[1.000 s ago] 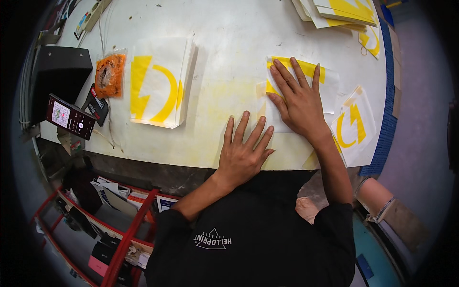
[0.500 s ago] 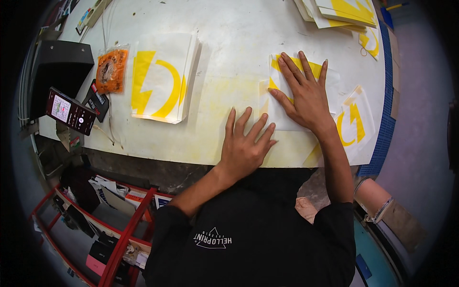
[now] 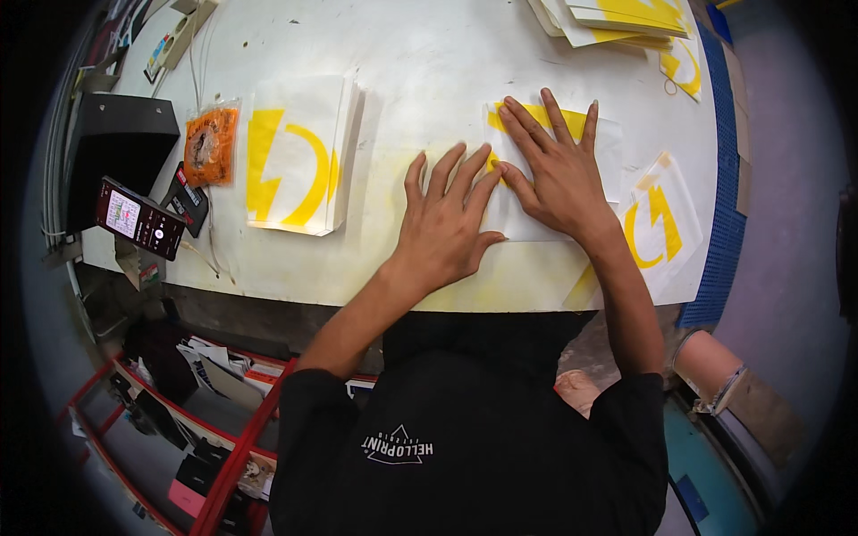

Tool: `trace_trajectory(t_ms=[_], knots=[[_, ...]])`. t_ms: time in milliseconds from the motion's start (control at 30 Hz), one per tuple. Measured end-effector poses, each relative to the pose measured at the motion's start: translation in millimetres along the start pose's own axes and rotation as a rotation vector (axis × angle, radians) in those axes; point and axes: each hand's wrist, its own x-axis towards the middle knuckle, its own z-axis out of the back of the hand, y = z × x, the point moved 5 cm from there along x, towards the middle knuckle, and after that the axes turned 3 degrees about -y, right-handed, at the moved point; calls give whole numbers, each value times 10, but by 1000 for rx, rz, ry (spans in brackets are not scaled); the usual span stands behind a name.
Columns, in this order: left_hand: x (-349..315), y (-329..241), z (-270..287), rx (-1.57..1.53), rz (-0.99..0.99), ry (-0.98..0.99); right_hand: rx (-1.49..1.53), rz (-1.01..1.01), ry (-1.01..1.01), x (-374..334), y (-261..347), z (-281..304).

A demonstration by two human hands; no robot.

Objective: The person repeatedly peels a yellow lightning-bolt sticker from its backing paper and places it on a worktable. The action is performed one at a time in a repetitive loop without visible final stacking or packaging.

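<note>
A white paper sheet with yellow print (image 3: 527, 225) lies folded on the table near its front edge. Across it my right hand (image 3: 561, 179) is spread flat, palm down, covering much of the print. My left hand (image 3: 450, 219) is open as well, its fingers stretched out and its index fingertip at the sheet's left edge, close to my right thumb. Partly beside the folded sheet, to the right, lies another white sheet with a yellow design (image 3: 660, 234). Further left a neat stack of white printed papers (image 3: 308, 98) shows a yellow bolt and arc.
More printed sheets (image 3: 617, 20) are piled at the far right of the white table (image 3: 429, 62). An orange packet (image 3: 211, 147), a lit phone (image 3: 138, 219) and a black box-like object (image 3: 121, 134) are at the left. Below stands a red-framed rack (image 3: 234, 460).
My left hand has moved up and forward to the folded sheet's left edge. My right hand stays flat on the sheet, having shifted slightly left in view.
</note>
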Motion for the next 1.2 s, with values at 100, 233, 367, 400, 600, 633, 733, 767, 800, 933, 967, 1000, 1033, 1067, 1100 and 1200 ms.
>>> trace_trajectory(t_ms=[100, 233, 367, 400, 600, 633, 733, 767, 800, 933, 967, 1000, 1033, 1067, 1100, 1200], knots=[[212, 103, -14, 65, -40, 182, 26, 6, -1, 14, -9, -26], [515, 223, -35, 148, -8, 320, 61, 10, -28, 25, 23, -53], [520, 243, -44, 154, 14, 340, 73, -8, -57, -26, -71, -57], [517, 239, -51, 157, 18, 347, 84, -15, -51, -51, -107, -46], [518, 244, -56, 224, 47, 392, 24, -388, -75, -479, -934, 88], [528, 282, -26, 221, 60, 369, -5, -356, -143, -541, -735, 134], [460, 476, 54, 230, 95, 348, 156, -249, -82, -790, 188, 79], [450, 508, 91, 242, 97, 354, 245, -196, -37, -866, 470, 59], [429, 532, 99, 254, 104, 358, 335, -138, 7, -924, 662, -21], [367, 589, 48, 237, 91, 325, 175, -302, -31, -1177, 305, -147], [351, 595, 50, 242, 101, 338, 112, -348, -50, -1247, 115, -69], [348, 594, 66, 250, 114, 343, 47, -410, -35, -1307, -64, -14], [354, 582, 70, 253, 123, 350, 12, -434, -45, -1357, -192, 50], [367, 568, 75, 260, 115, 361, -22, -457, -54, -1377, -268, 118], [381, 551, 74, 265, 106, 375, 18, -421, -85, -1337, -231, 222], [419, 583, 66, 239, 73, 355, 134, -303, -142, -1153, -114, 372]])
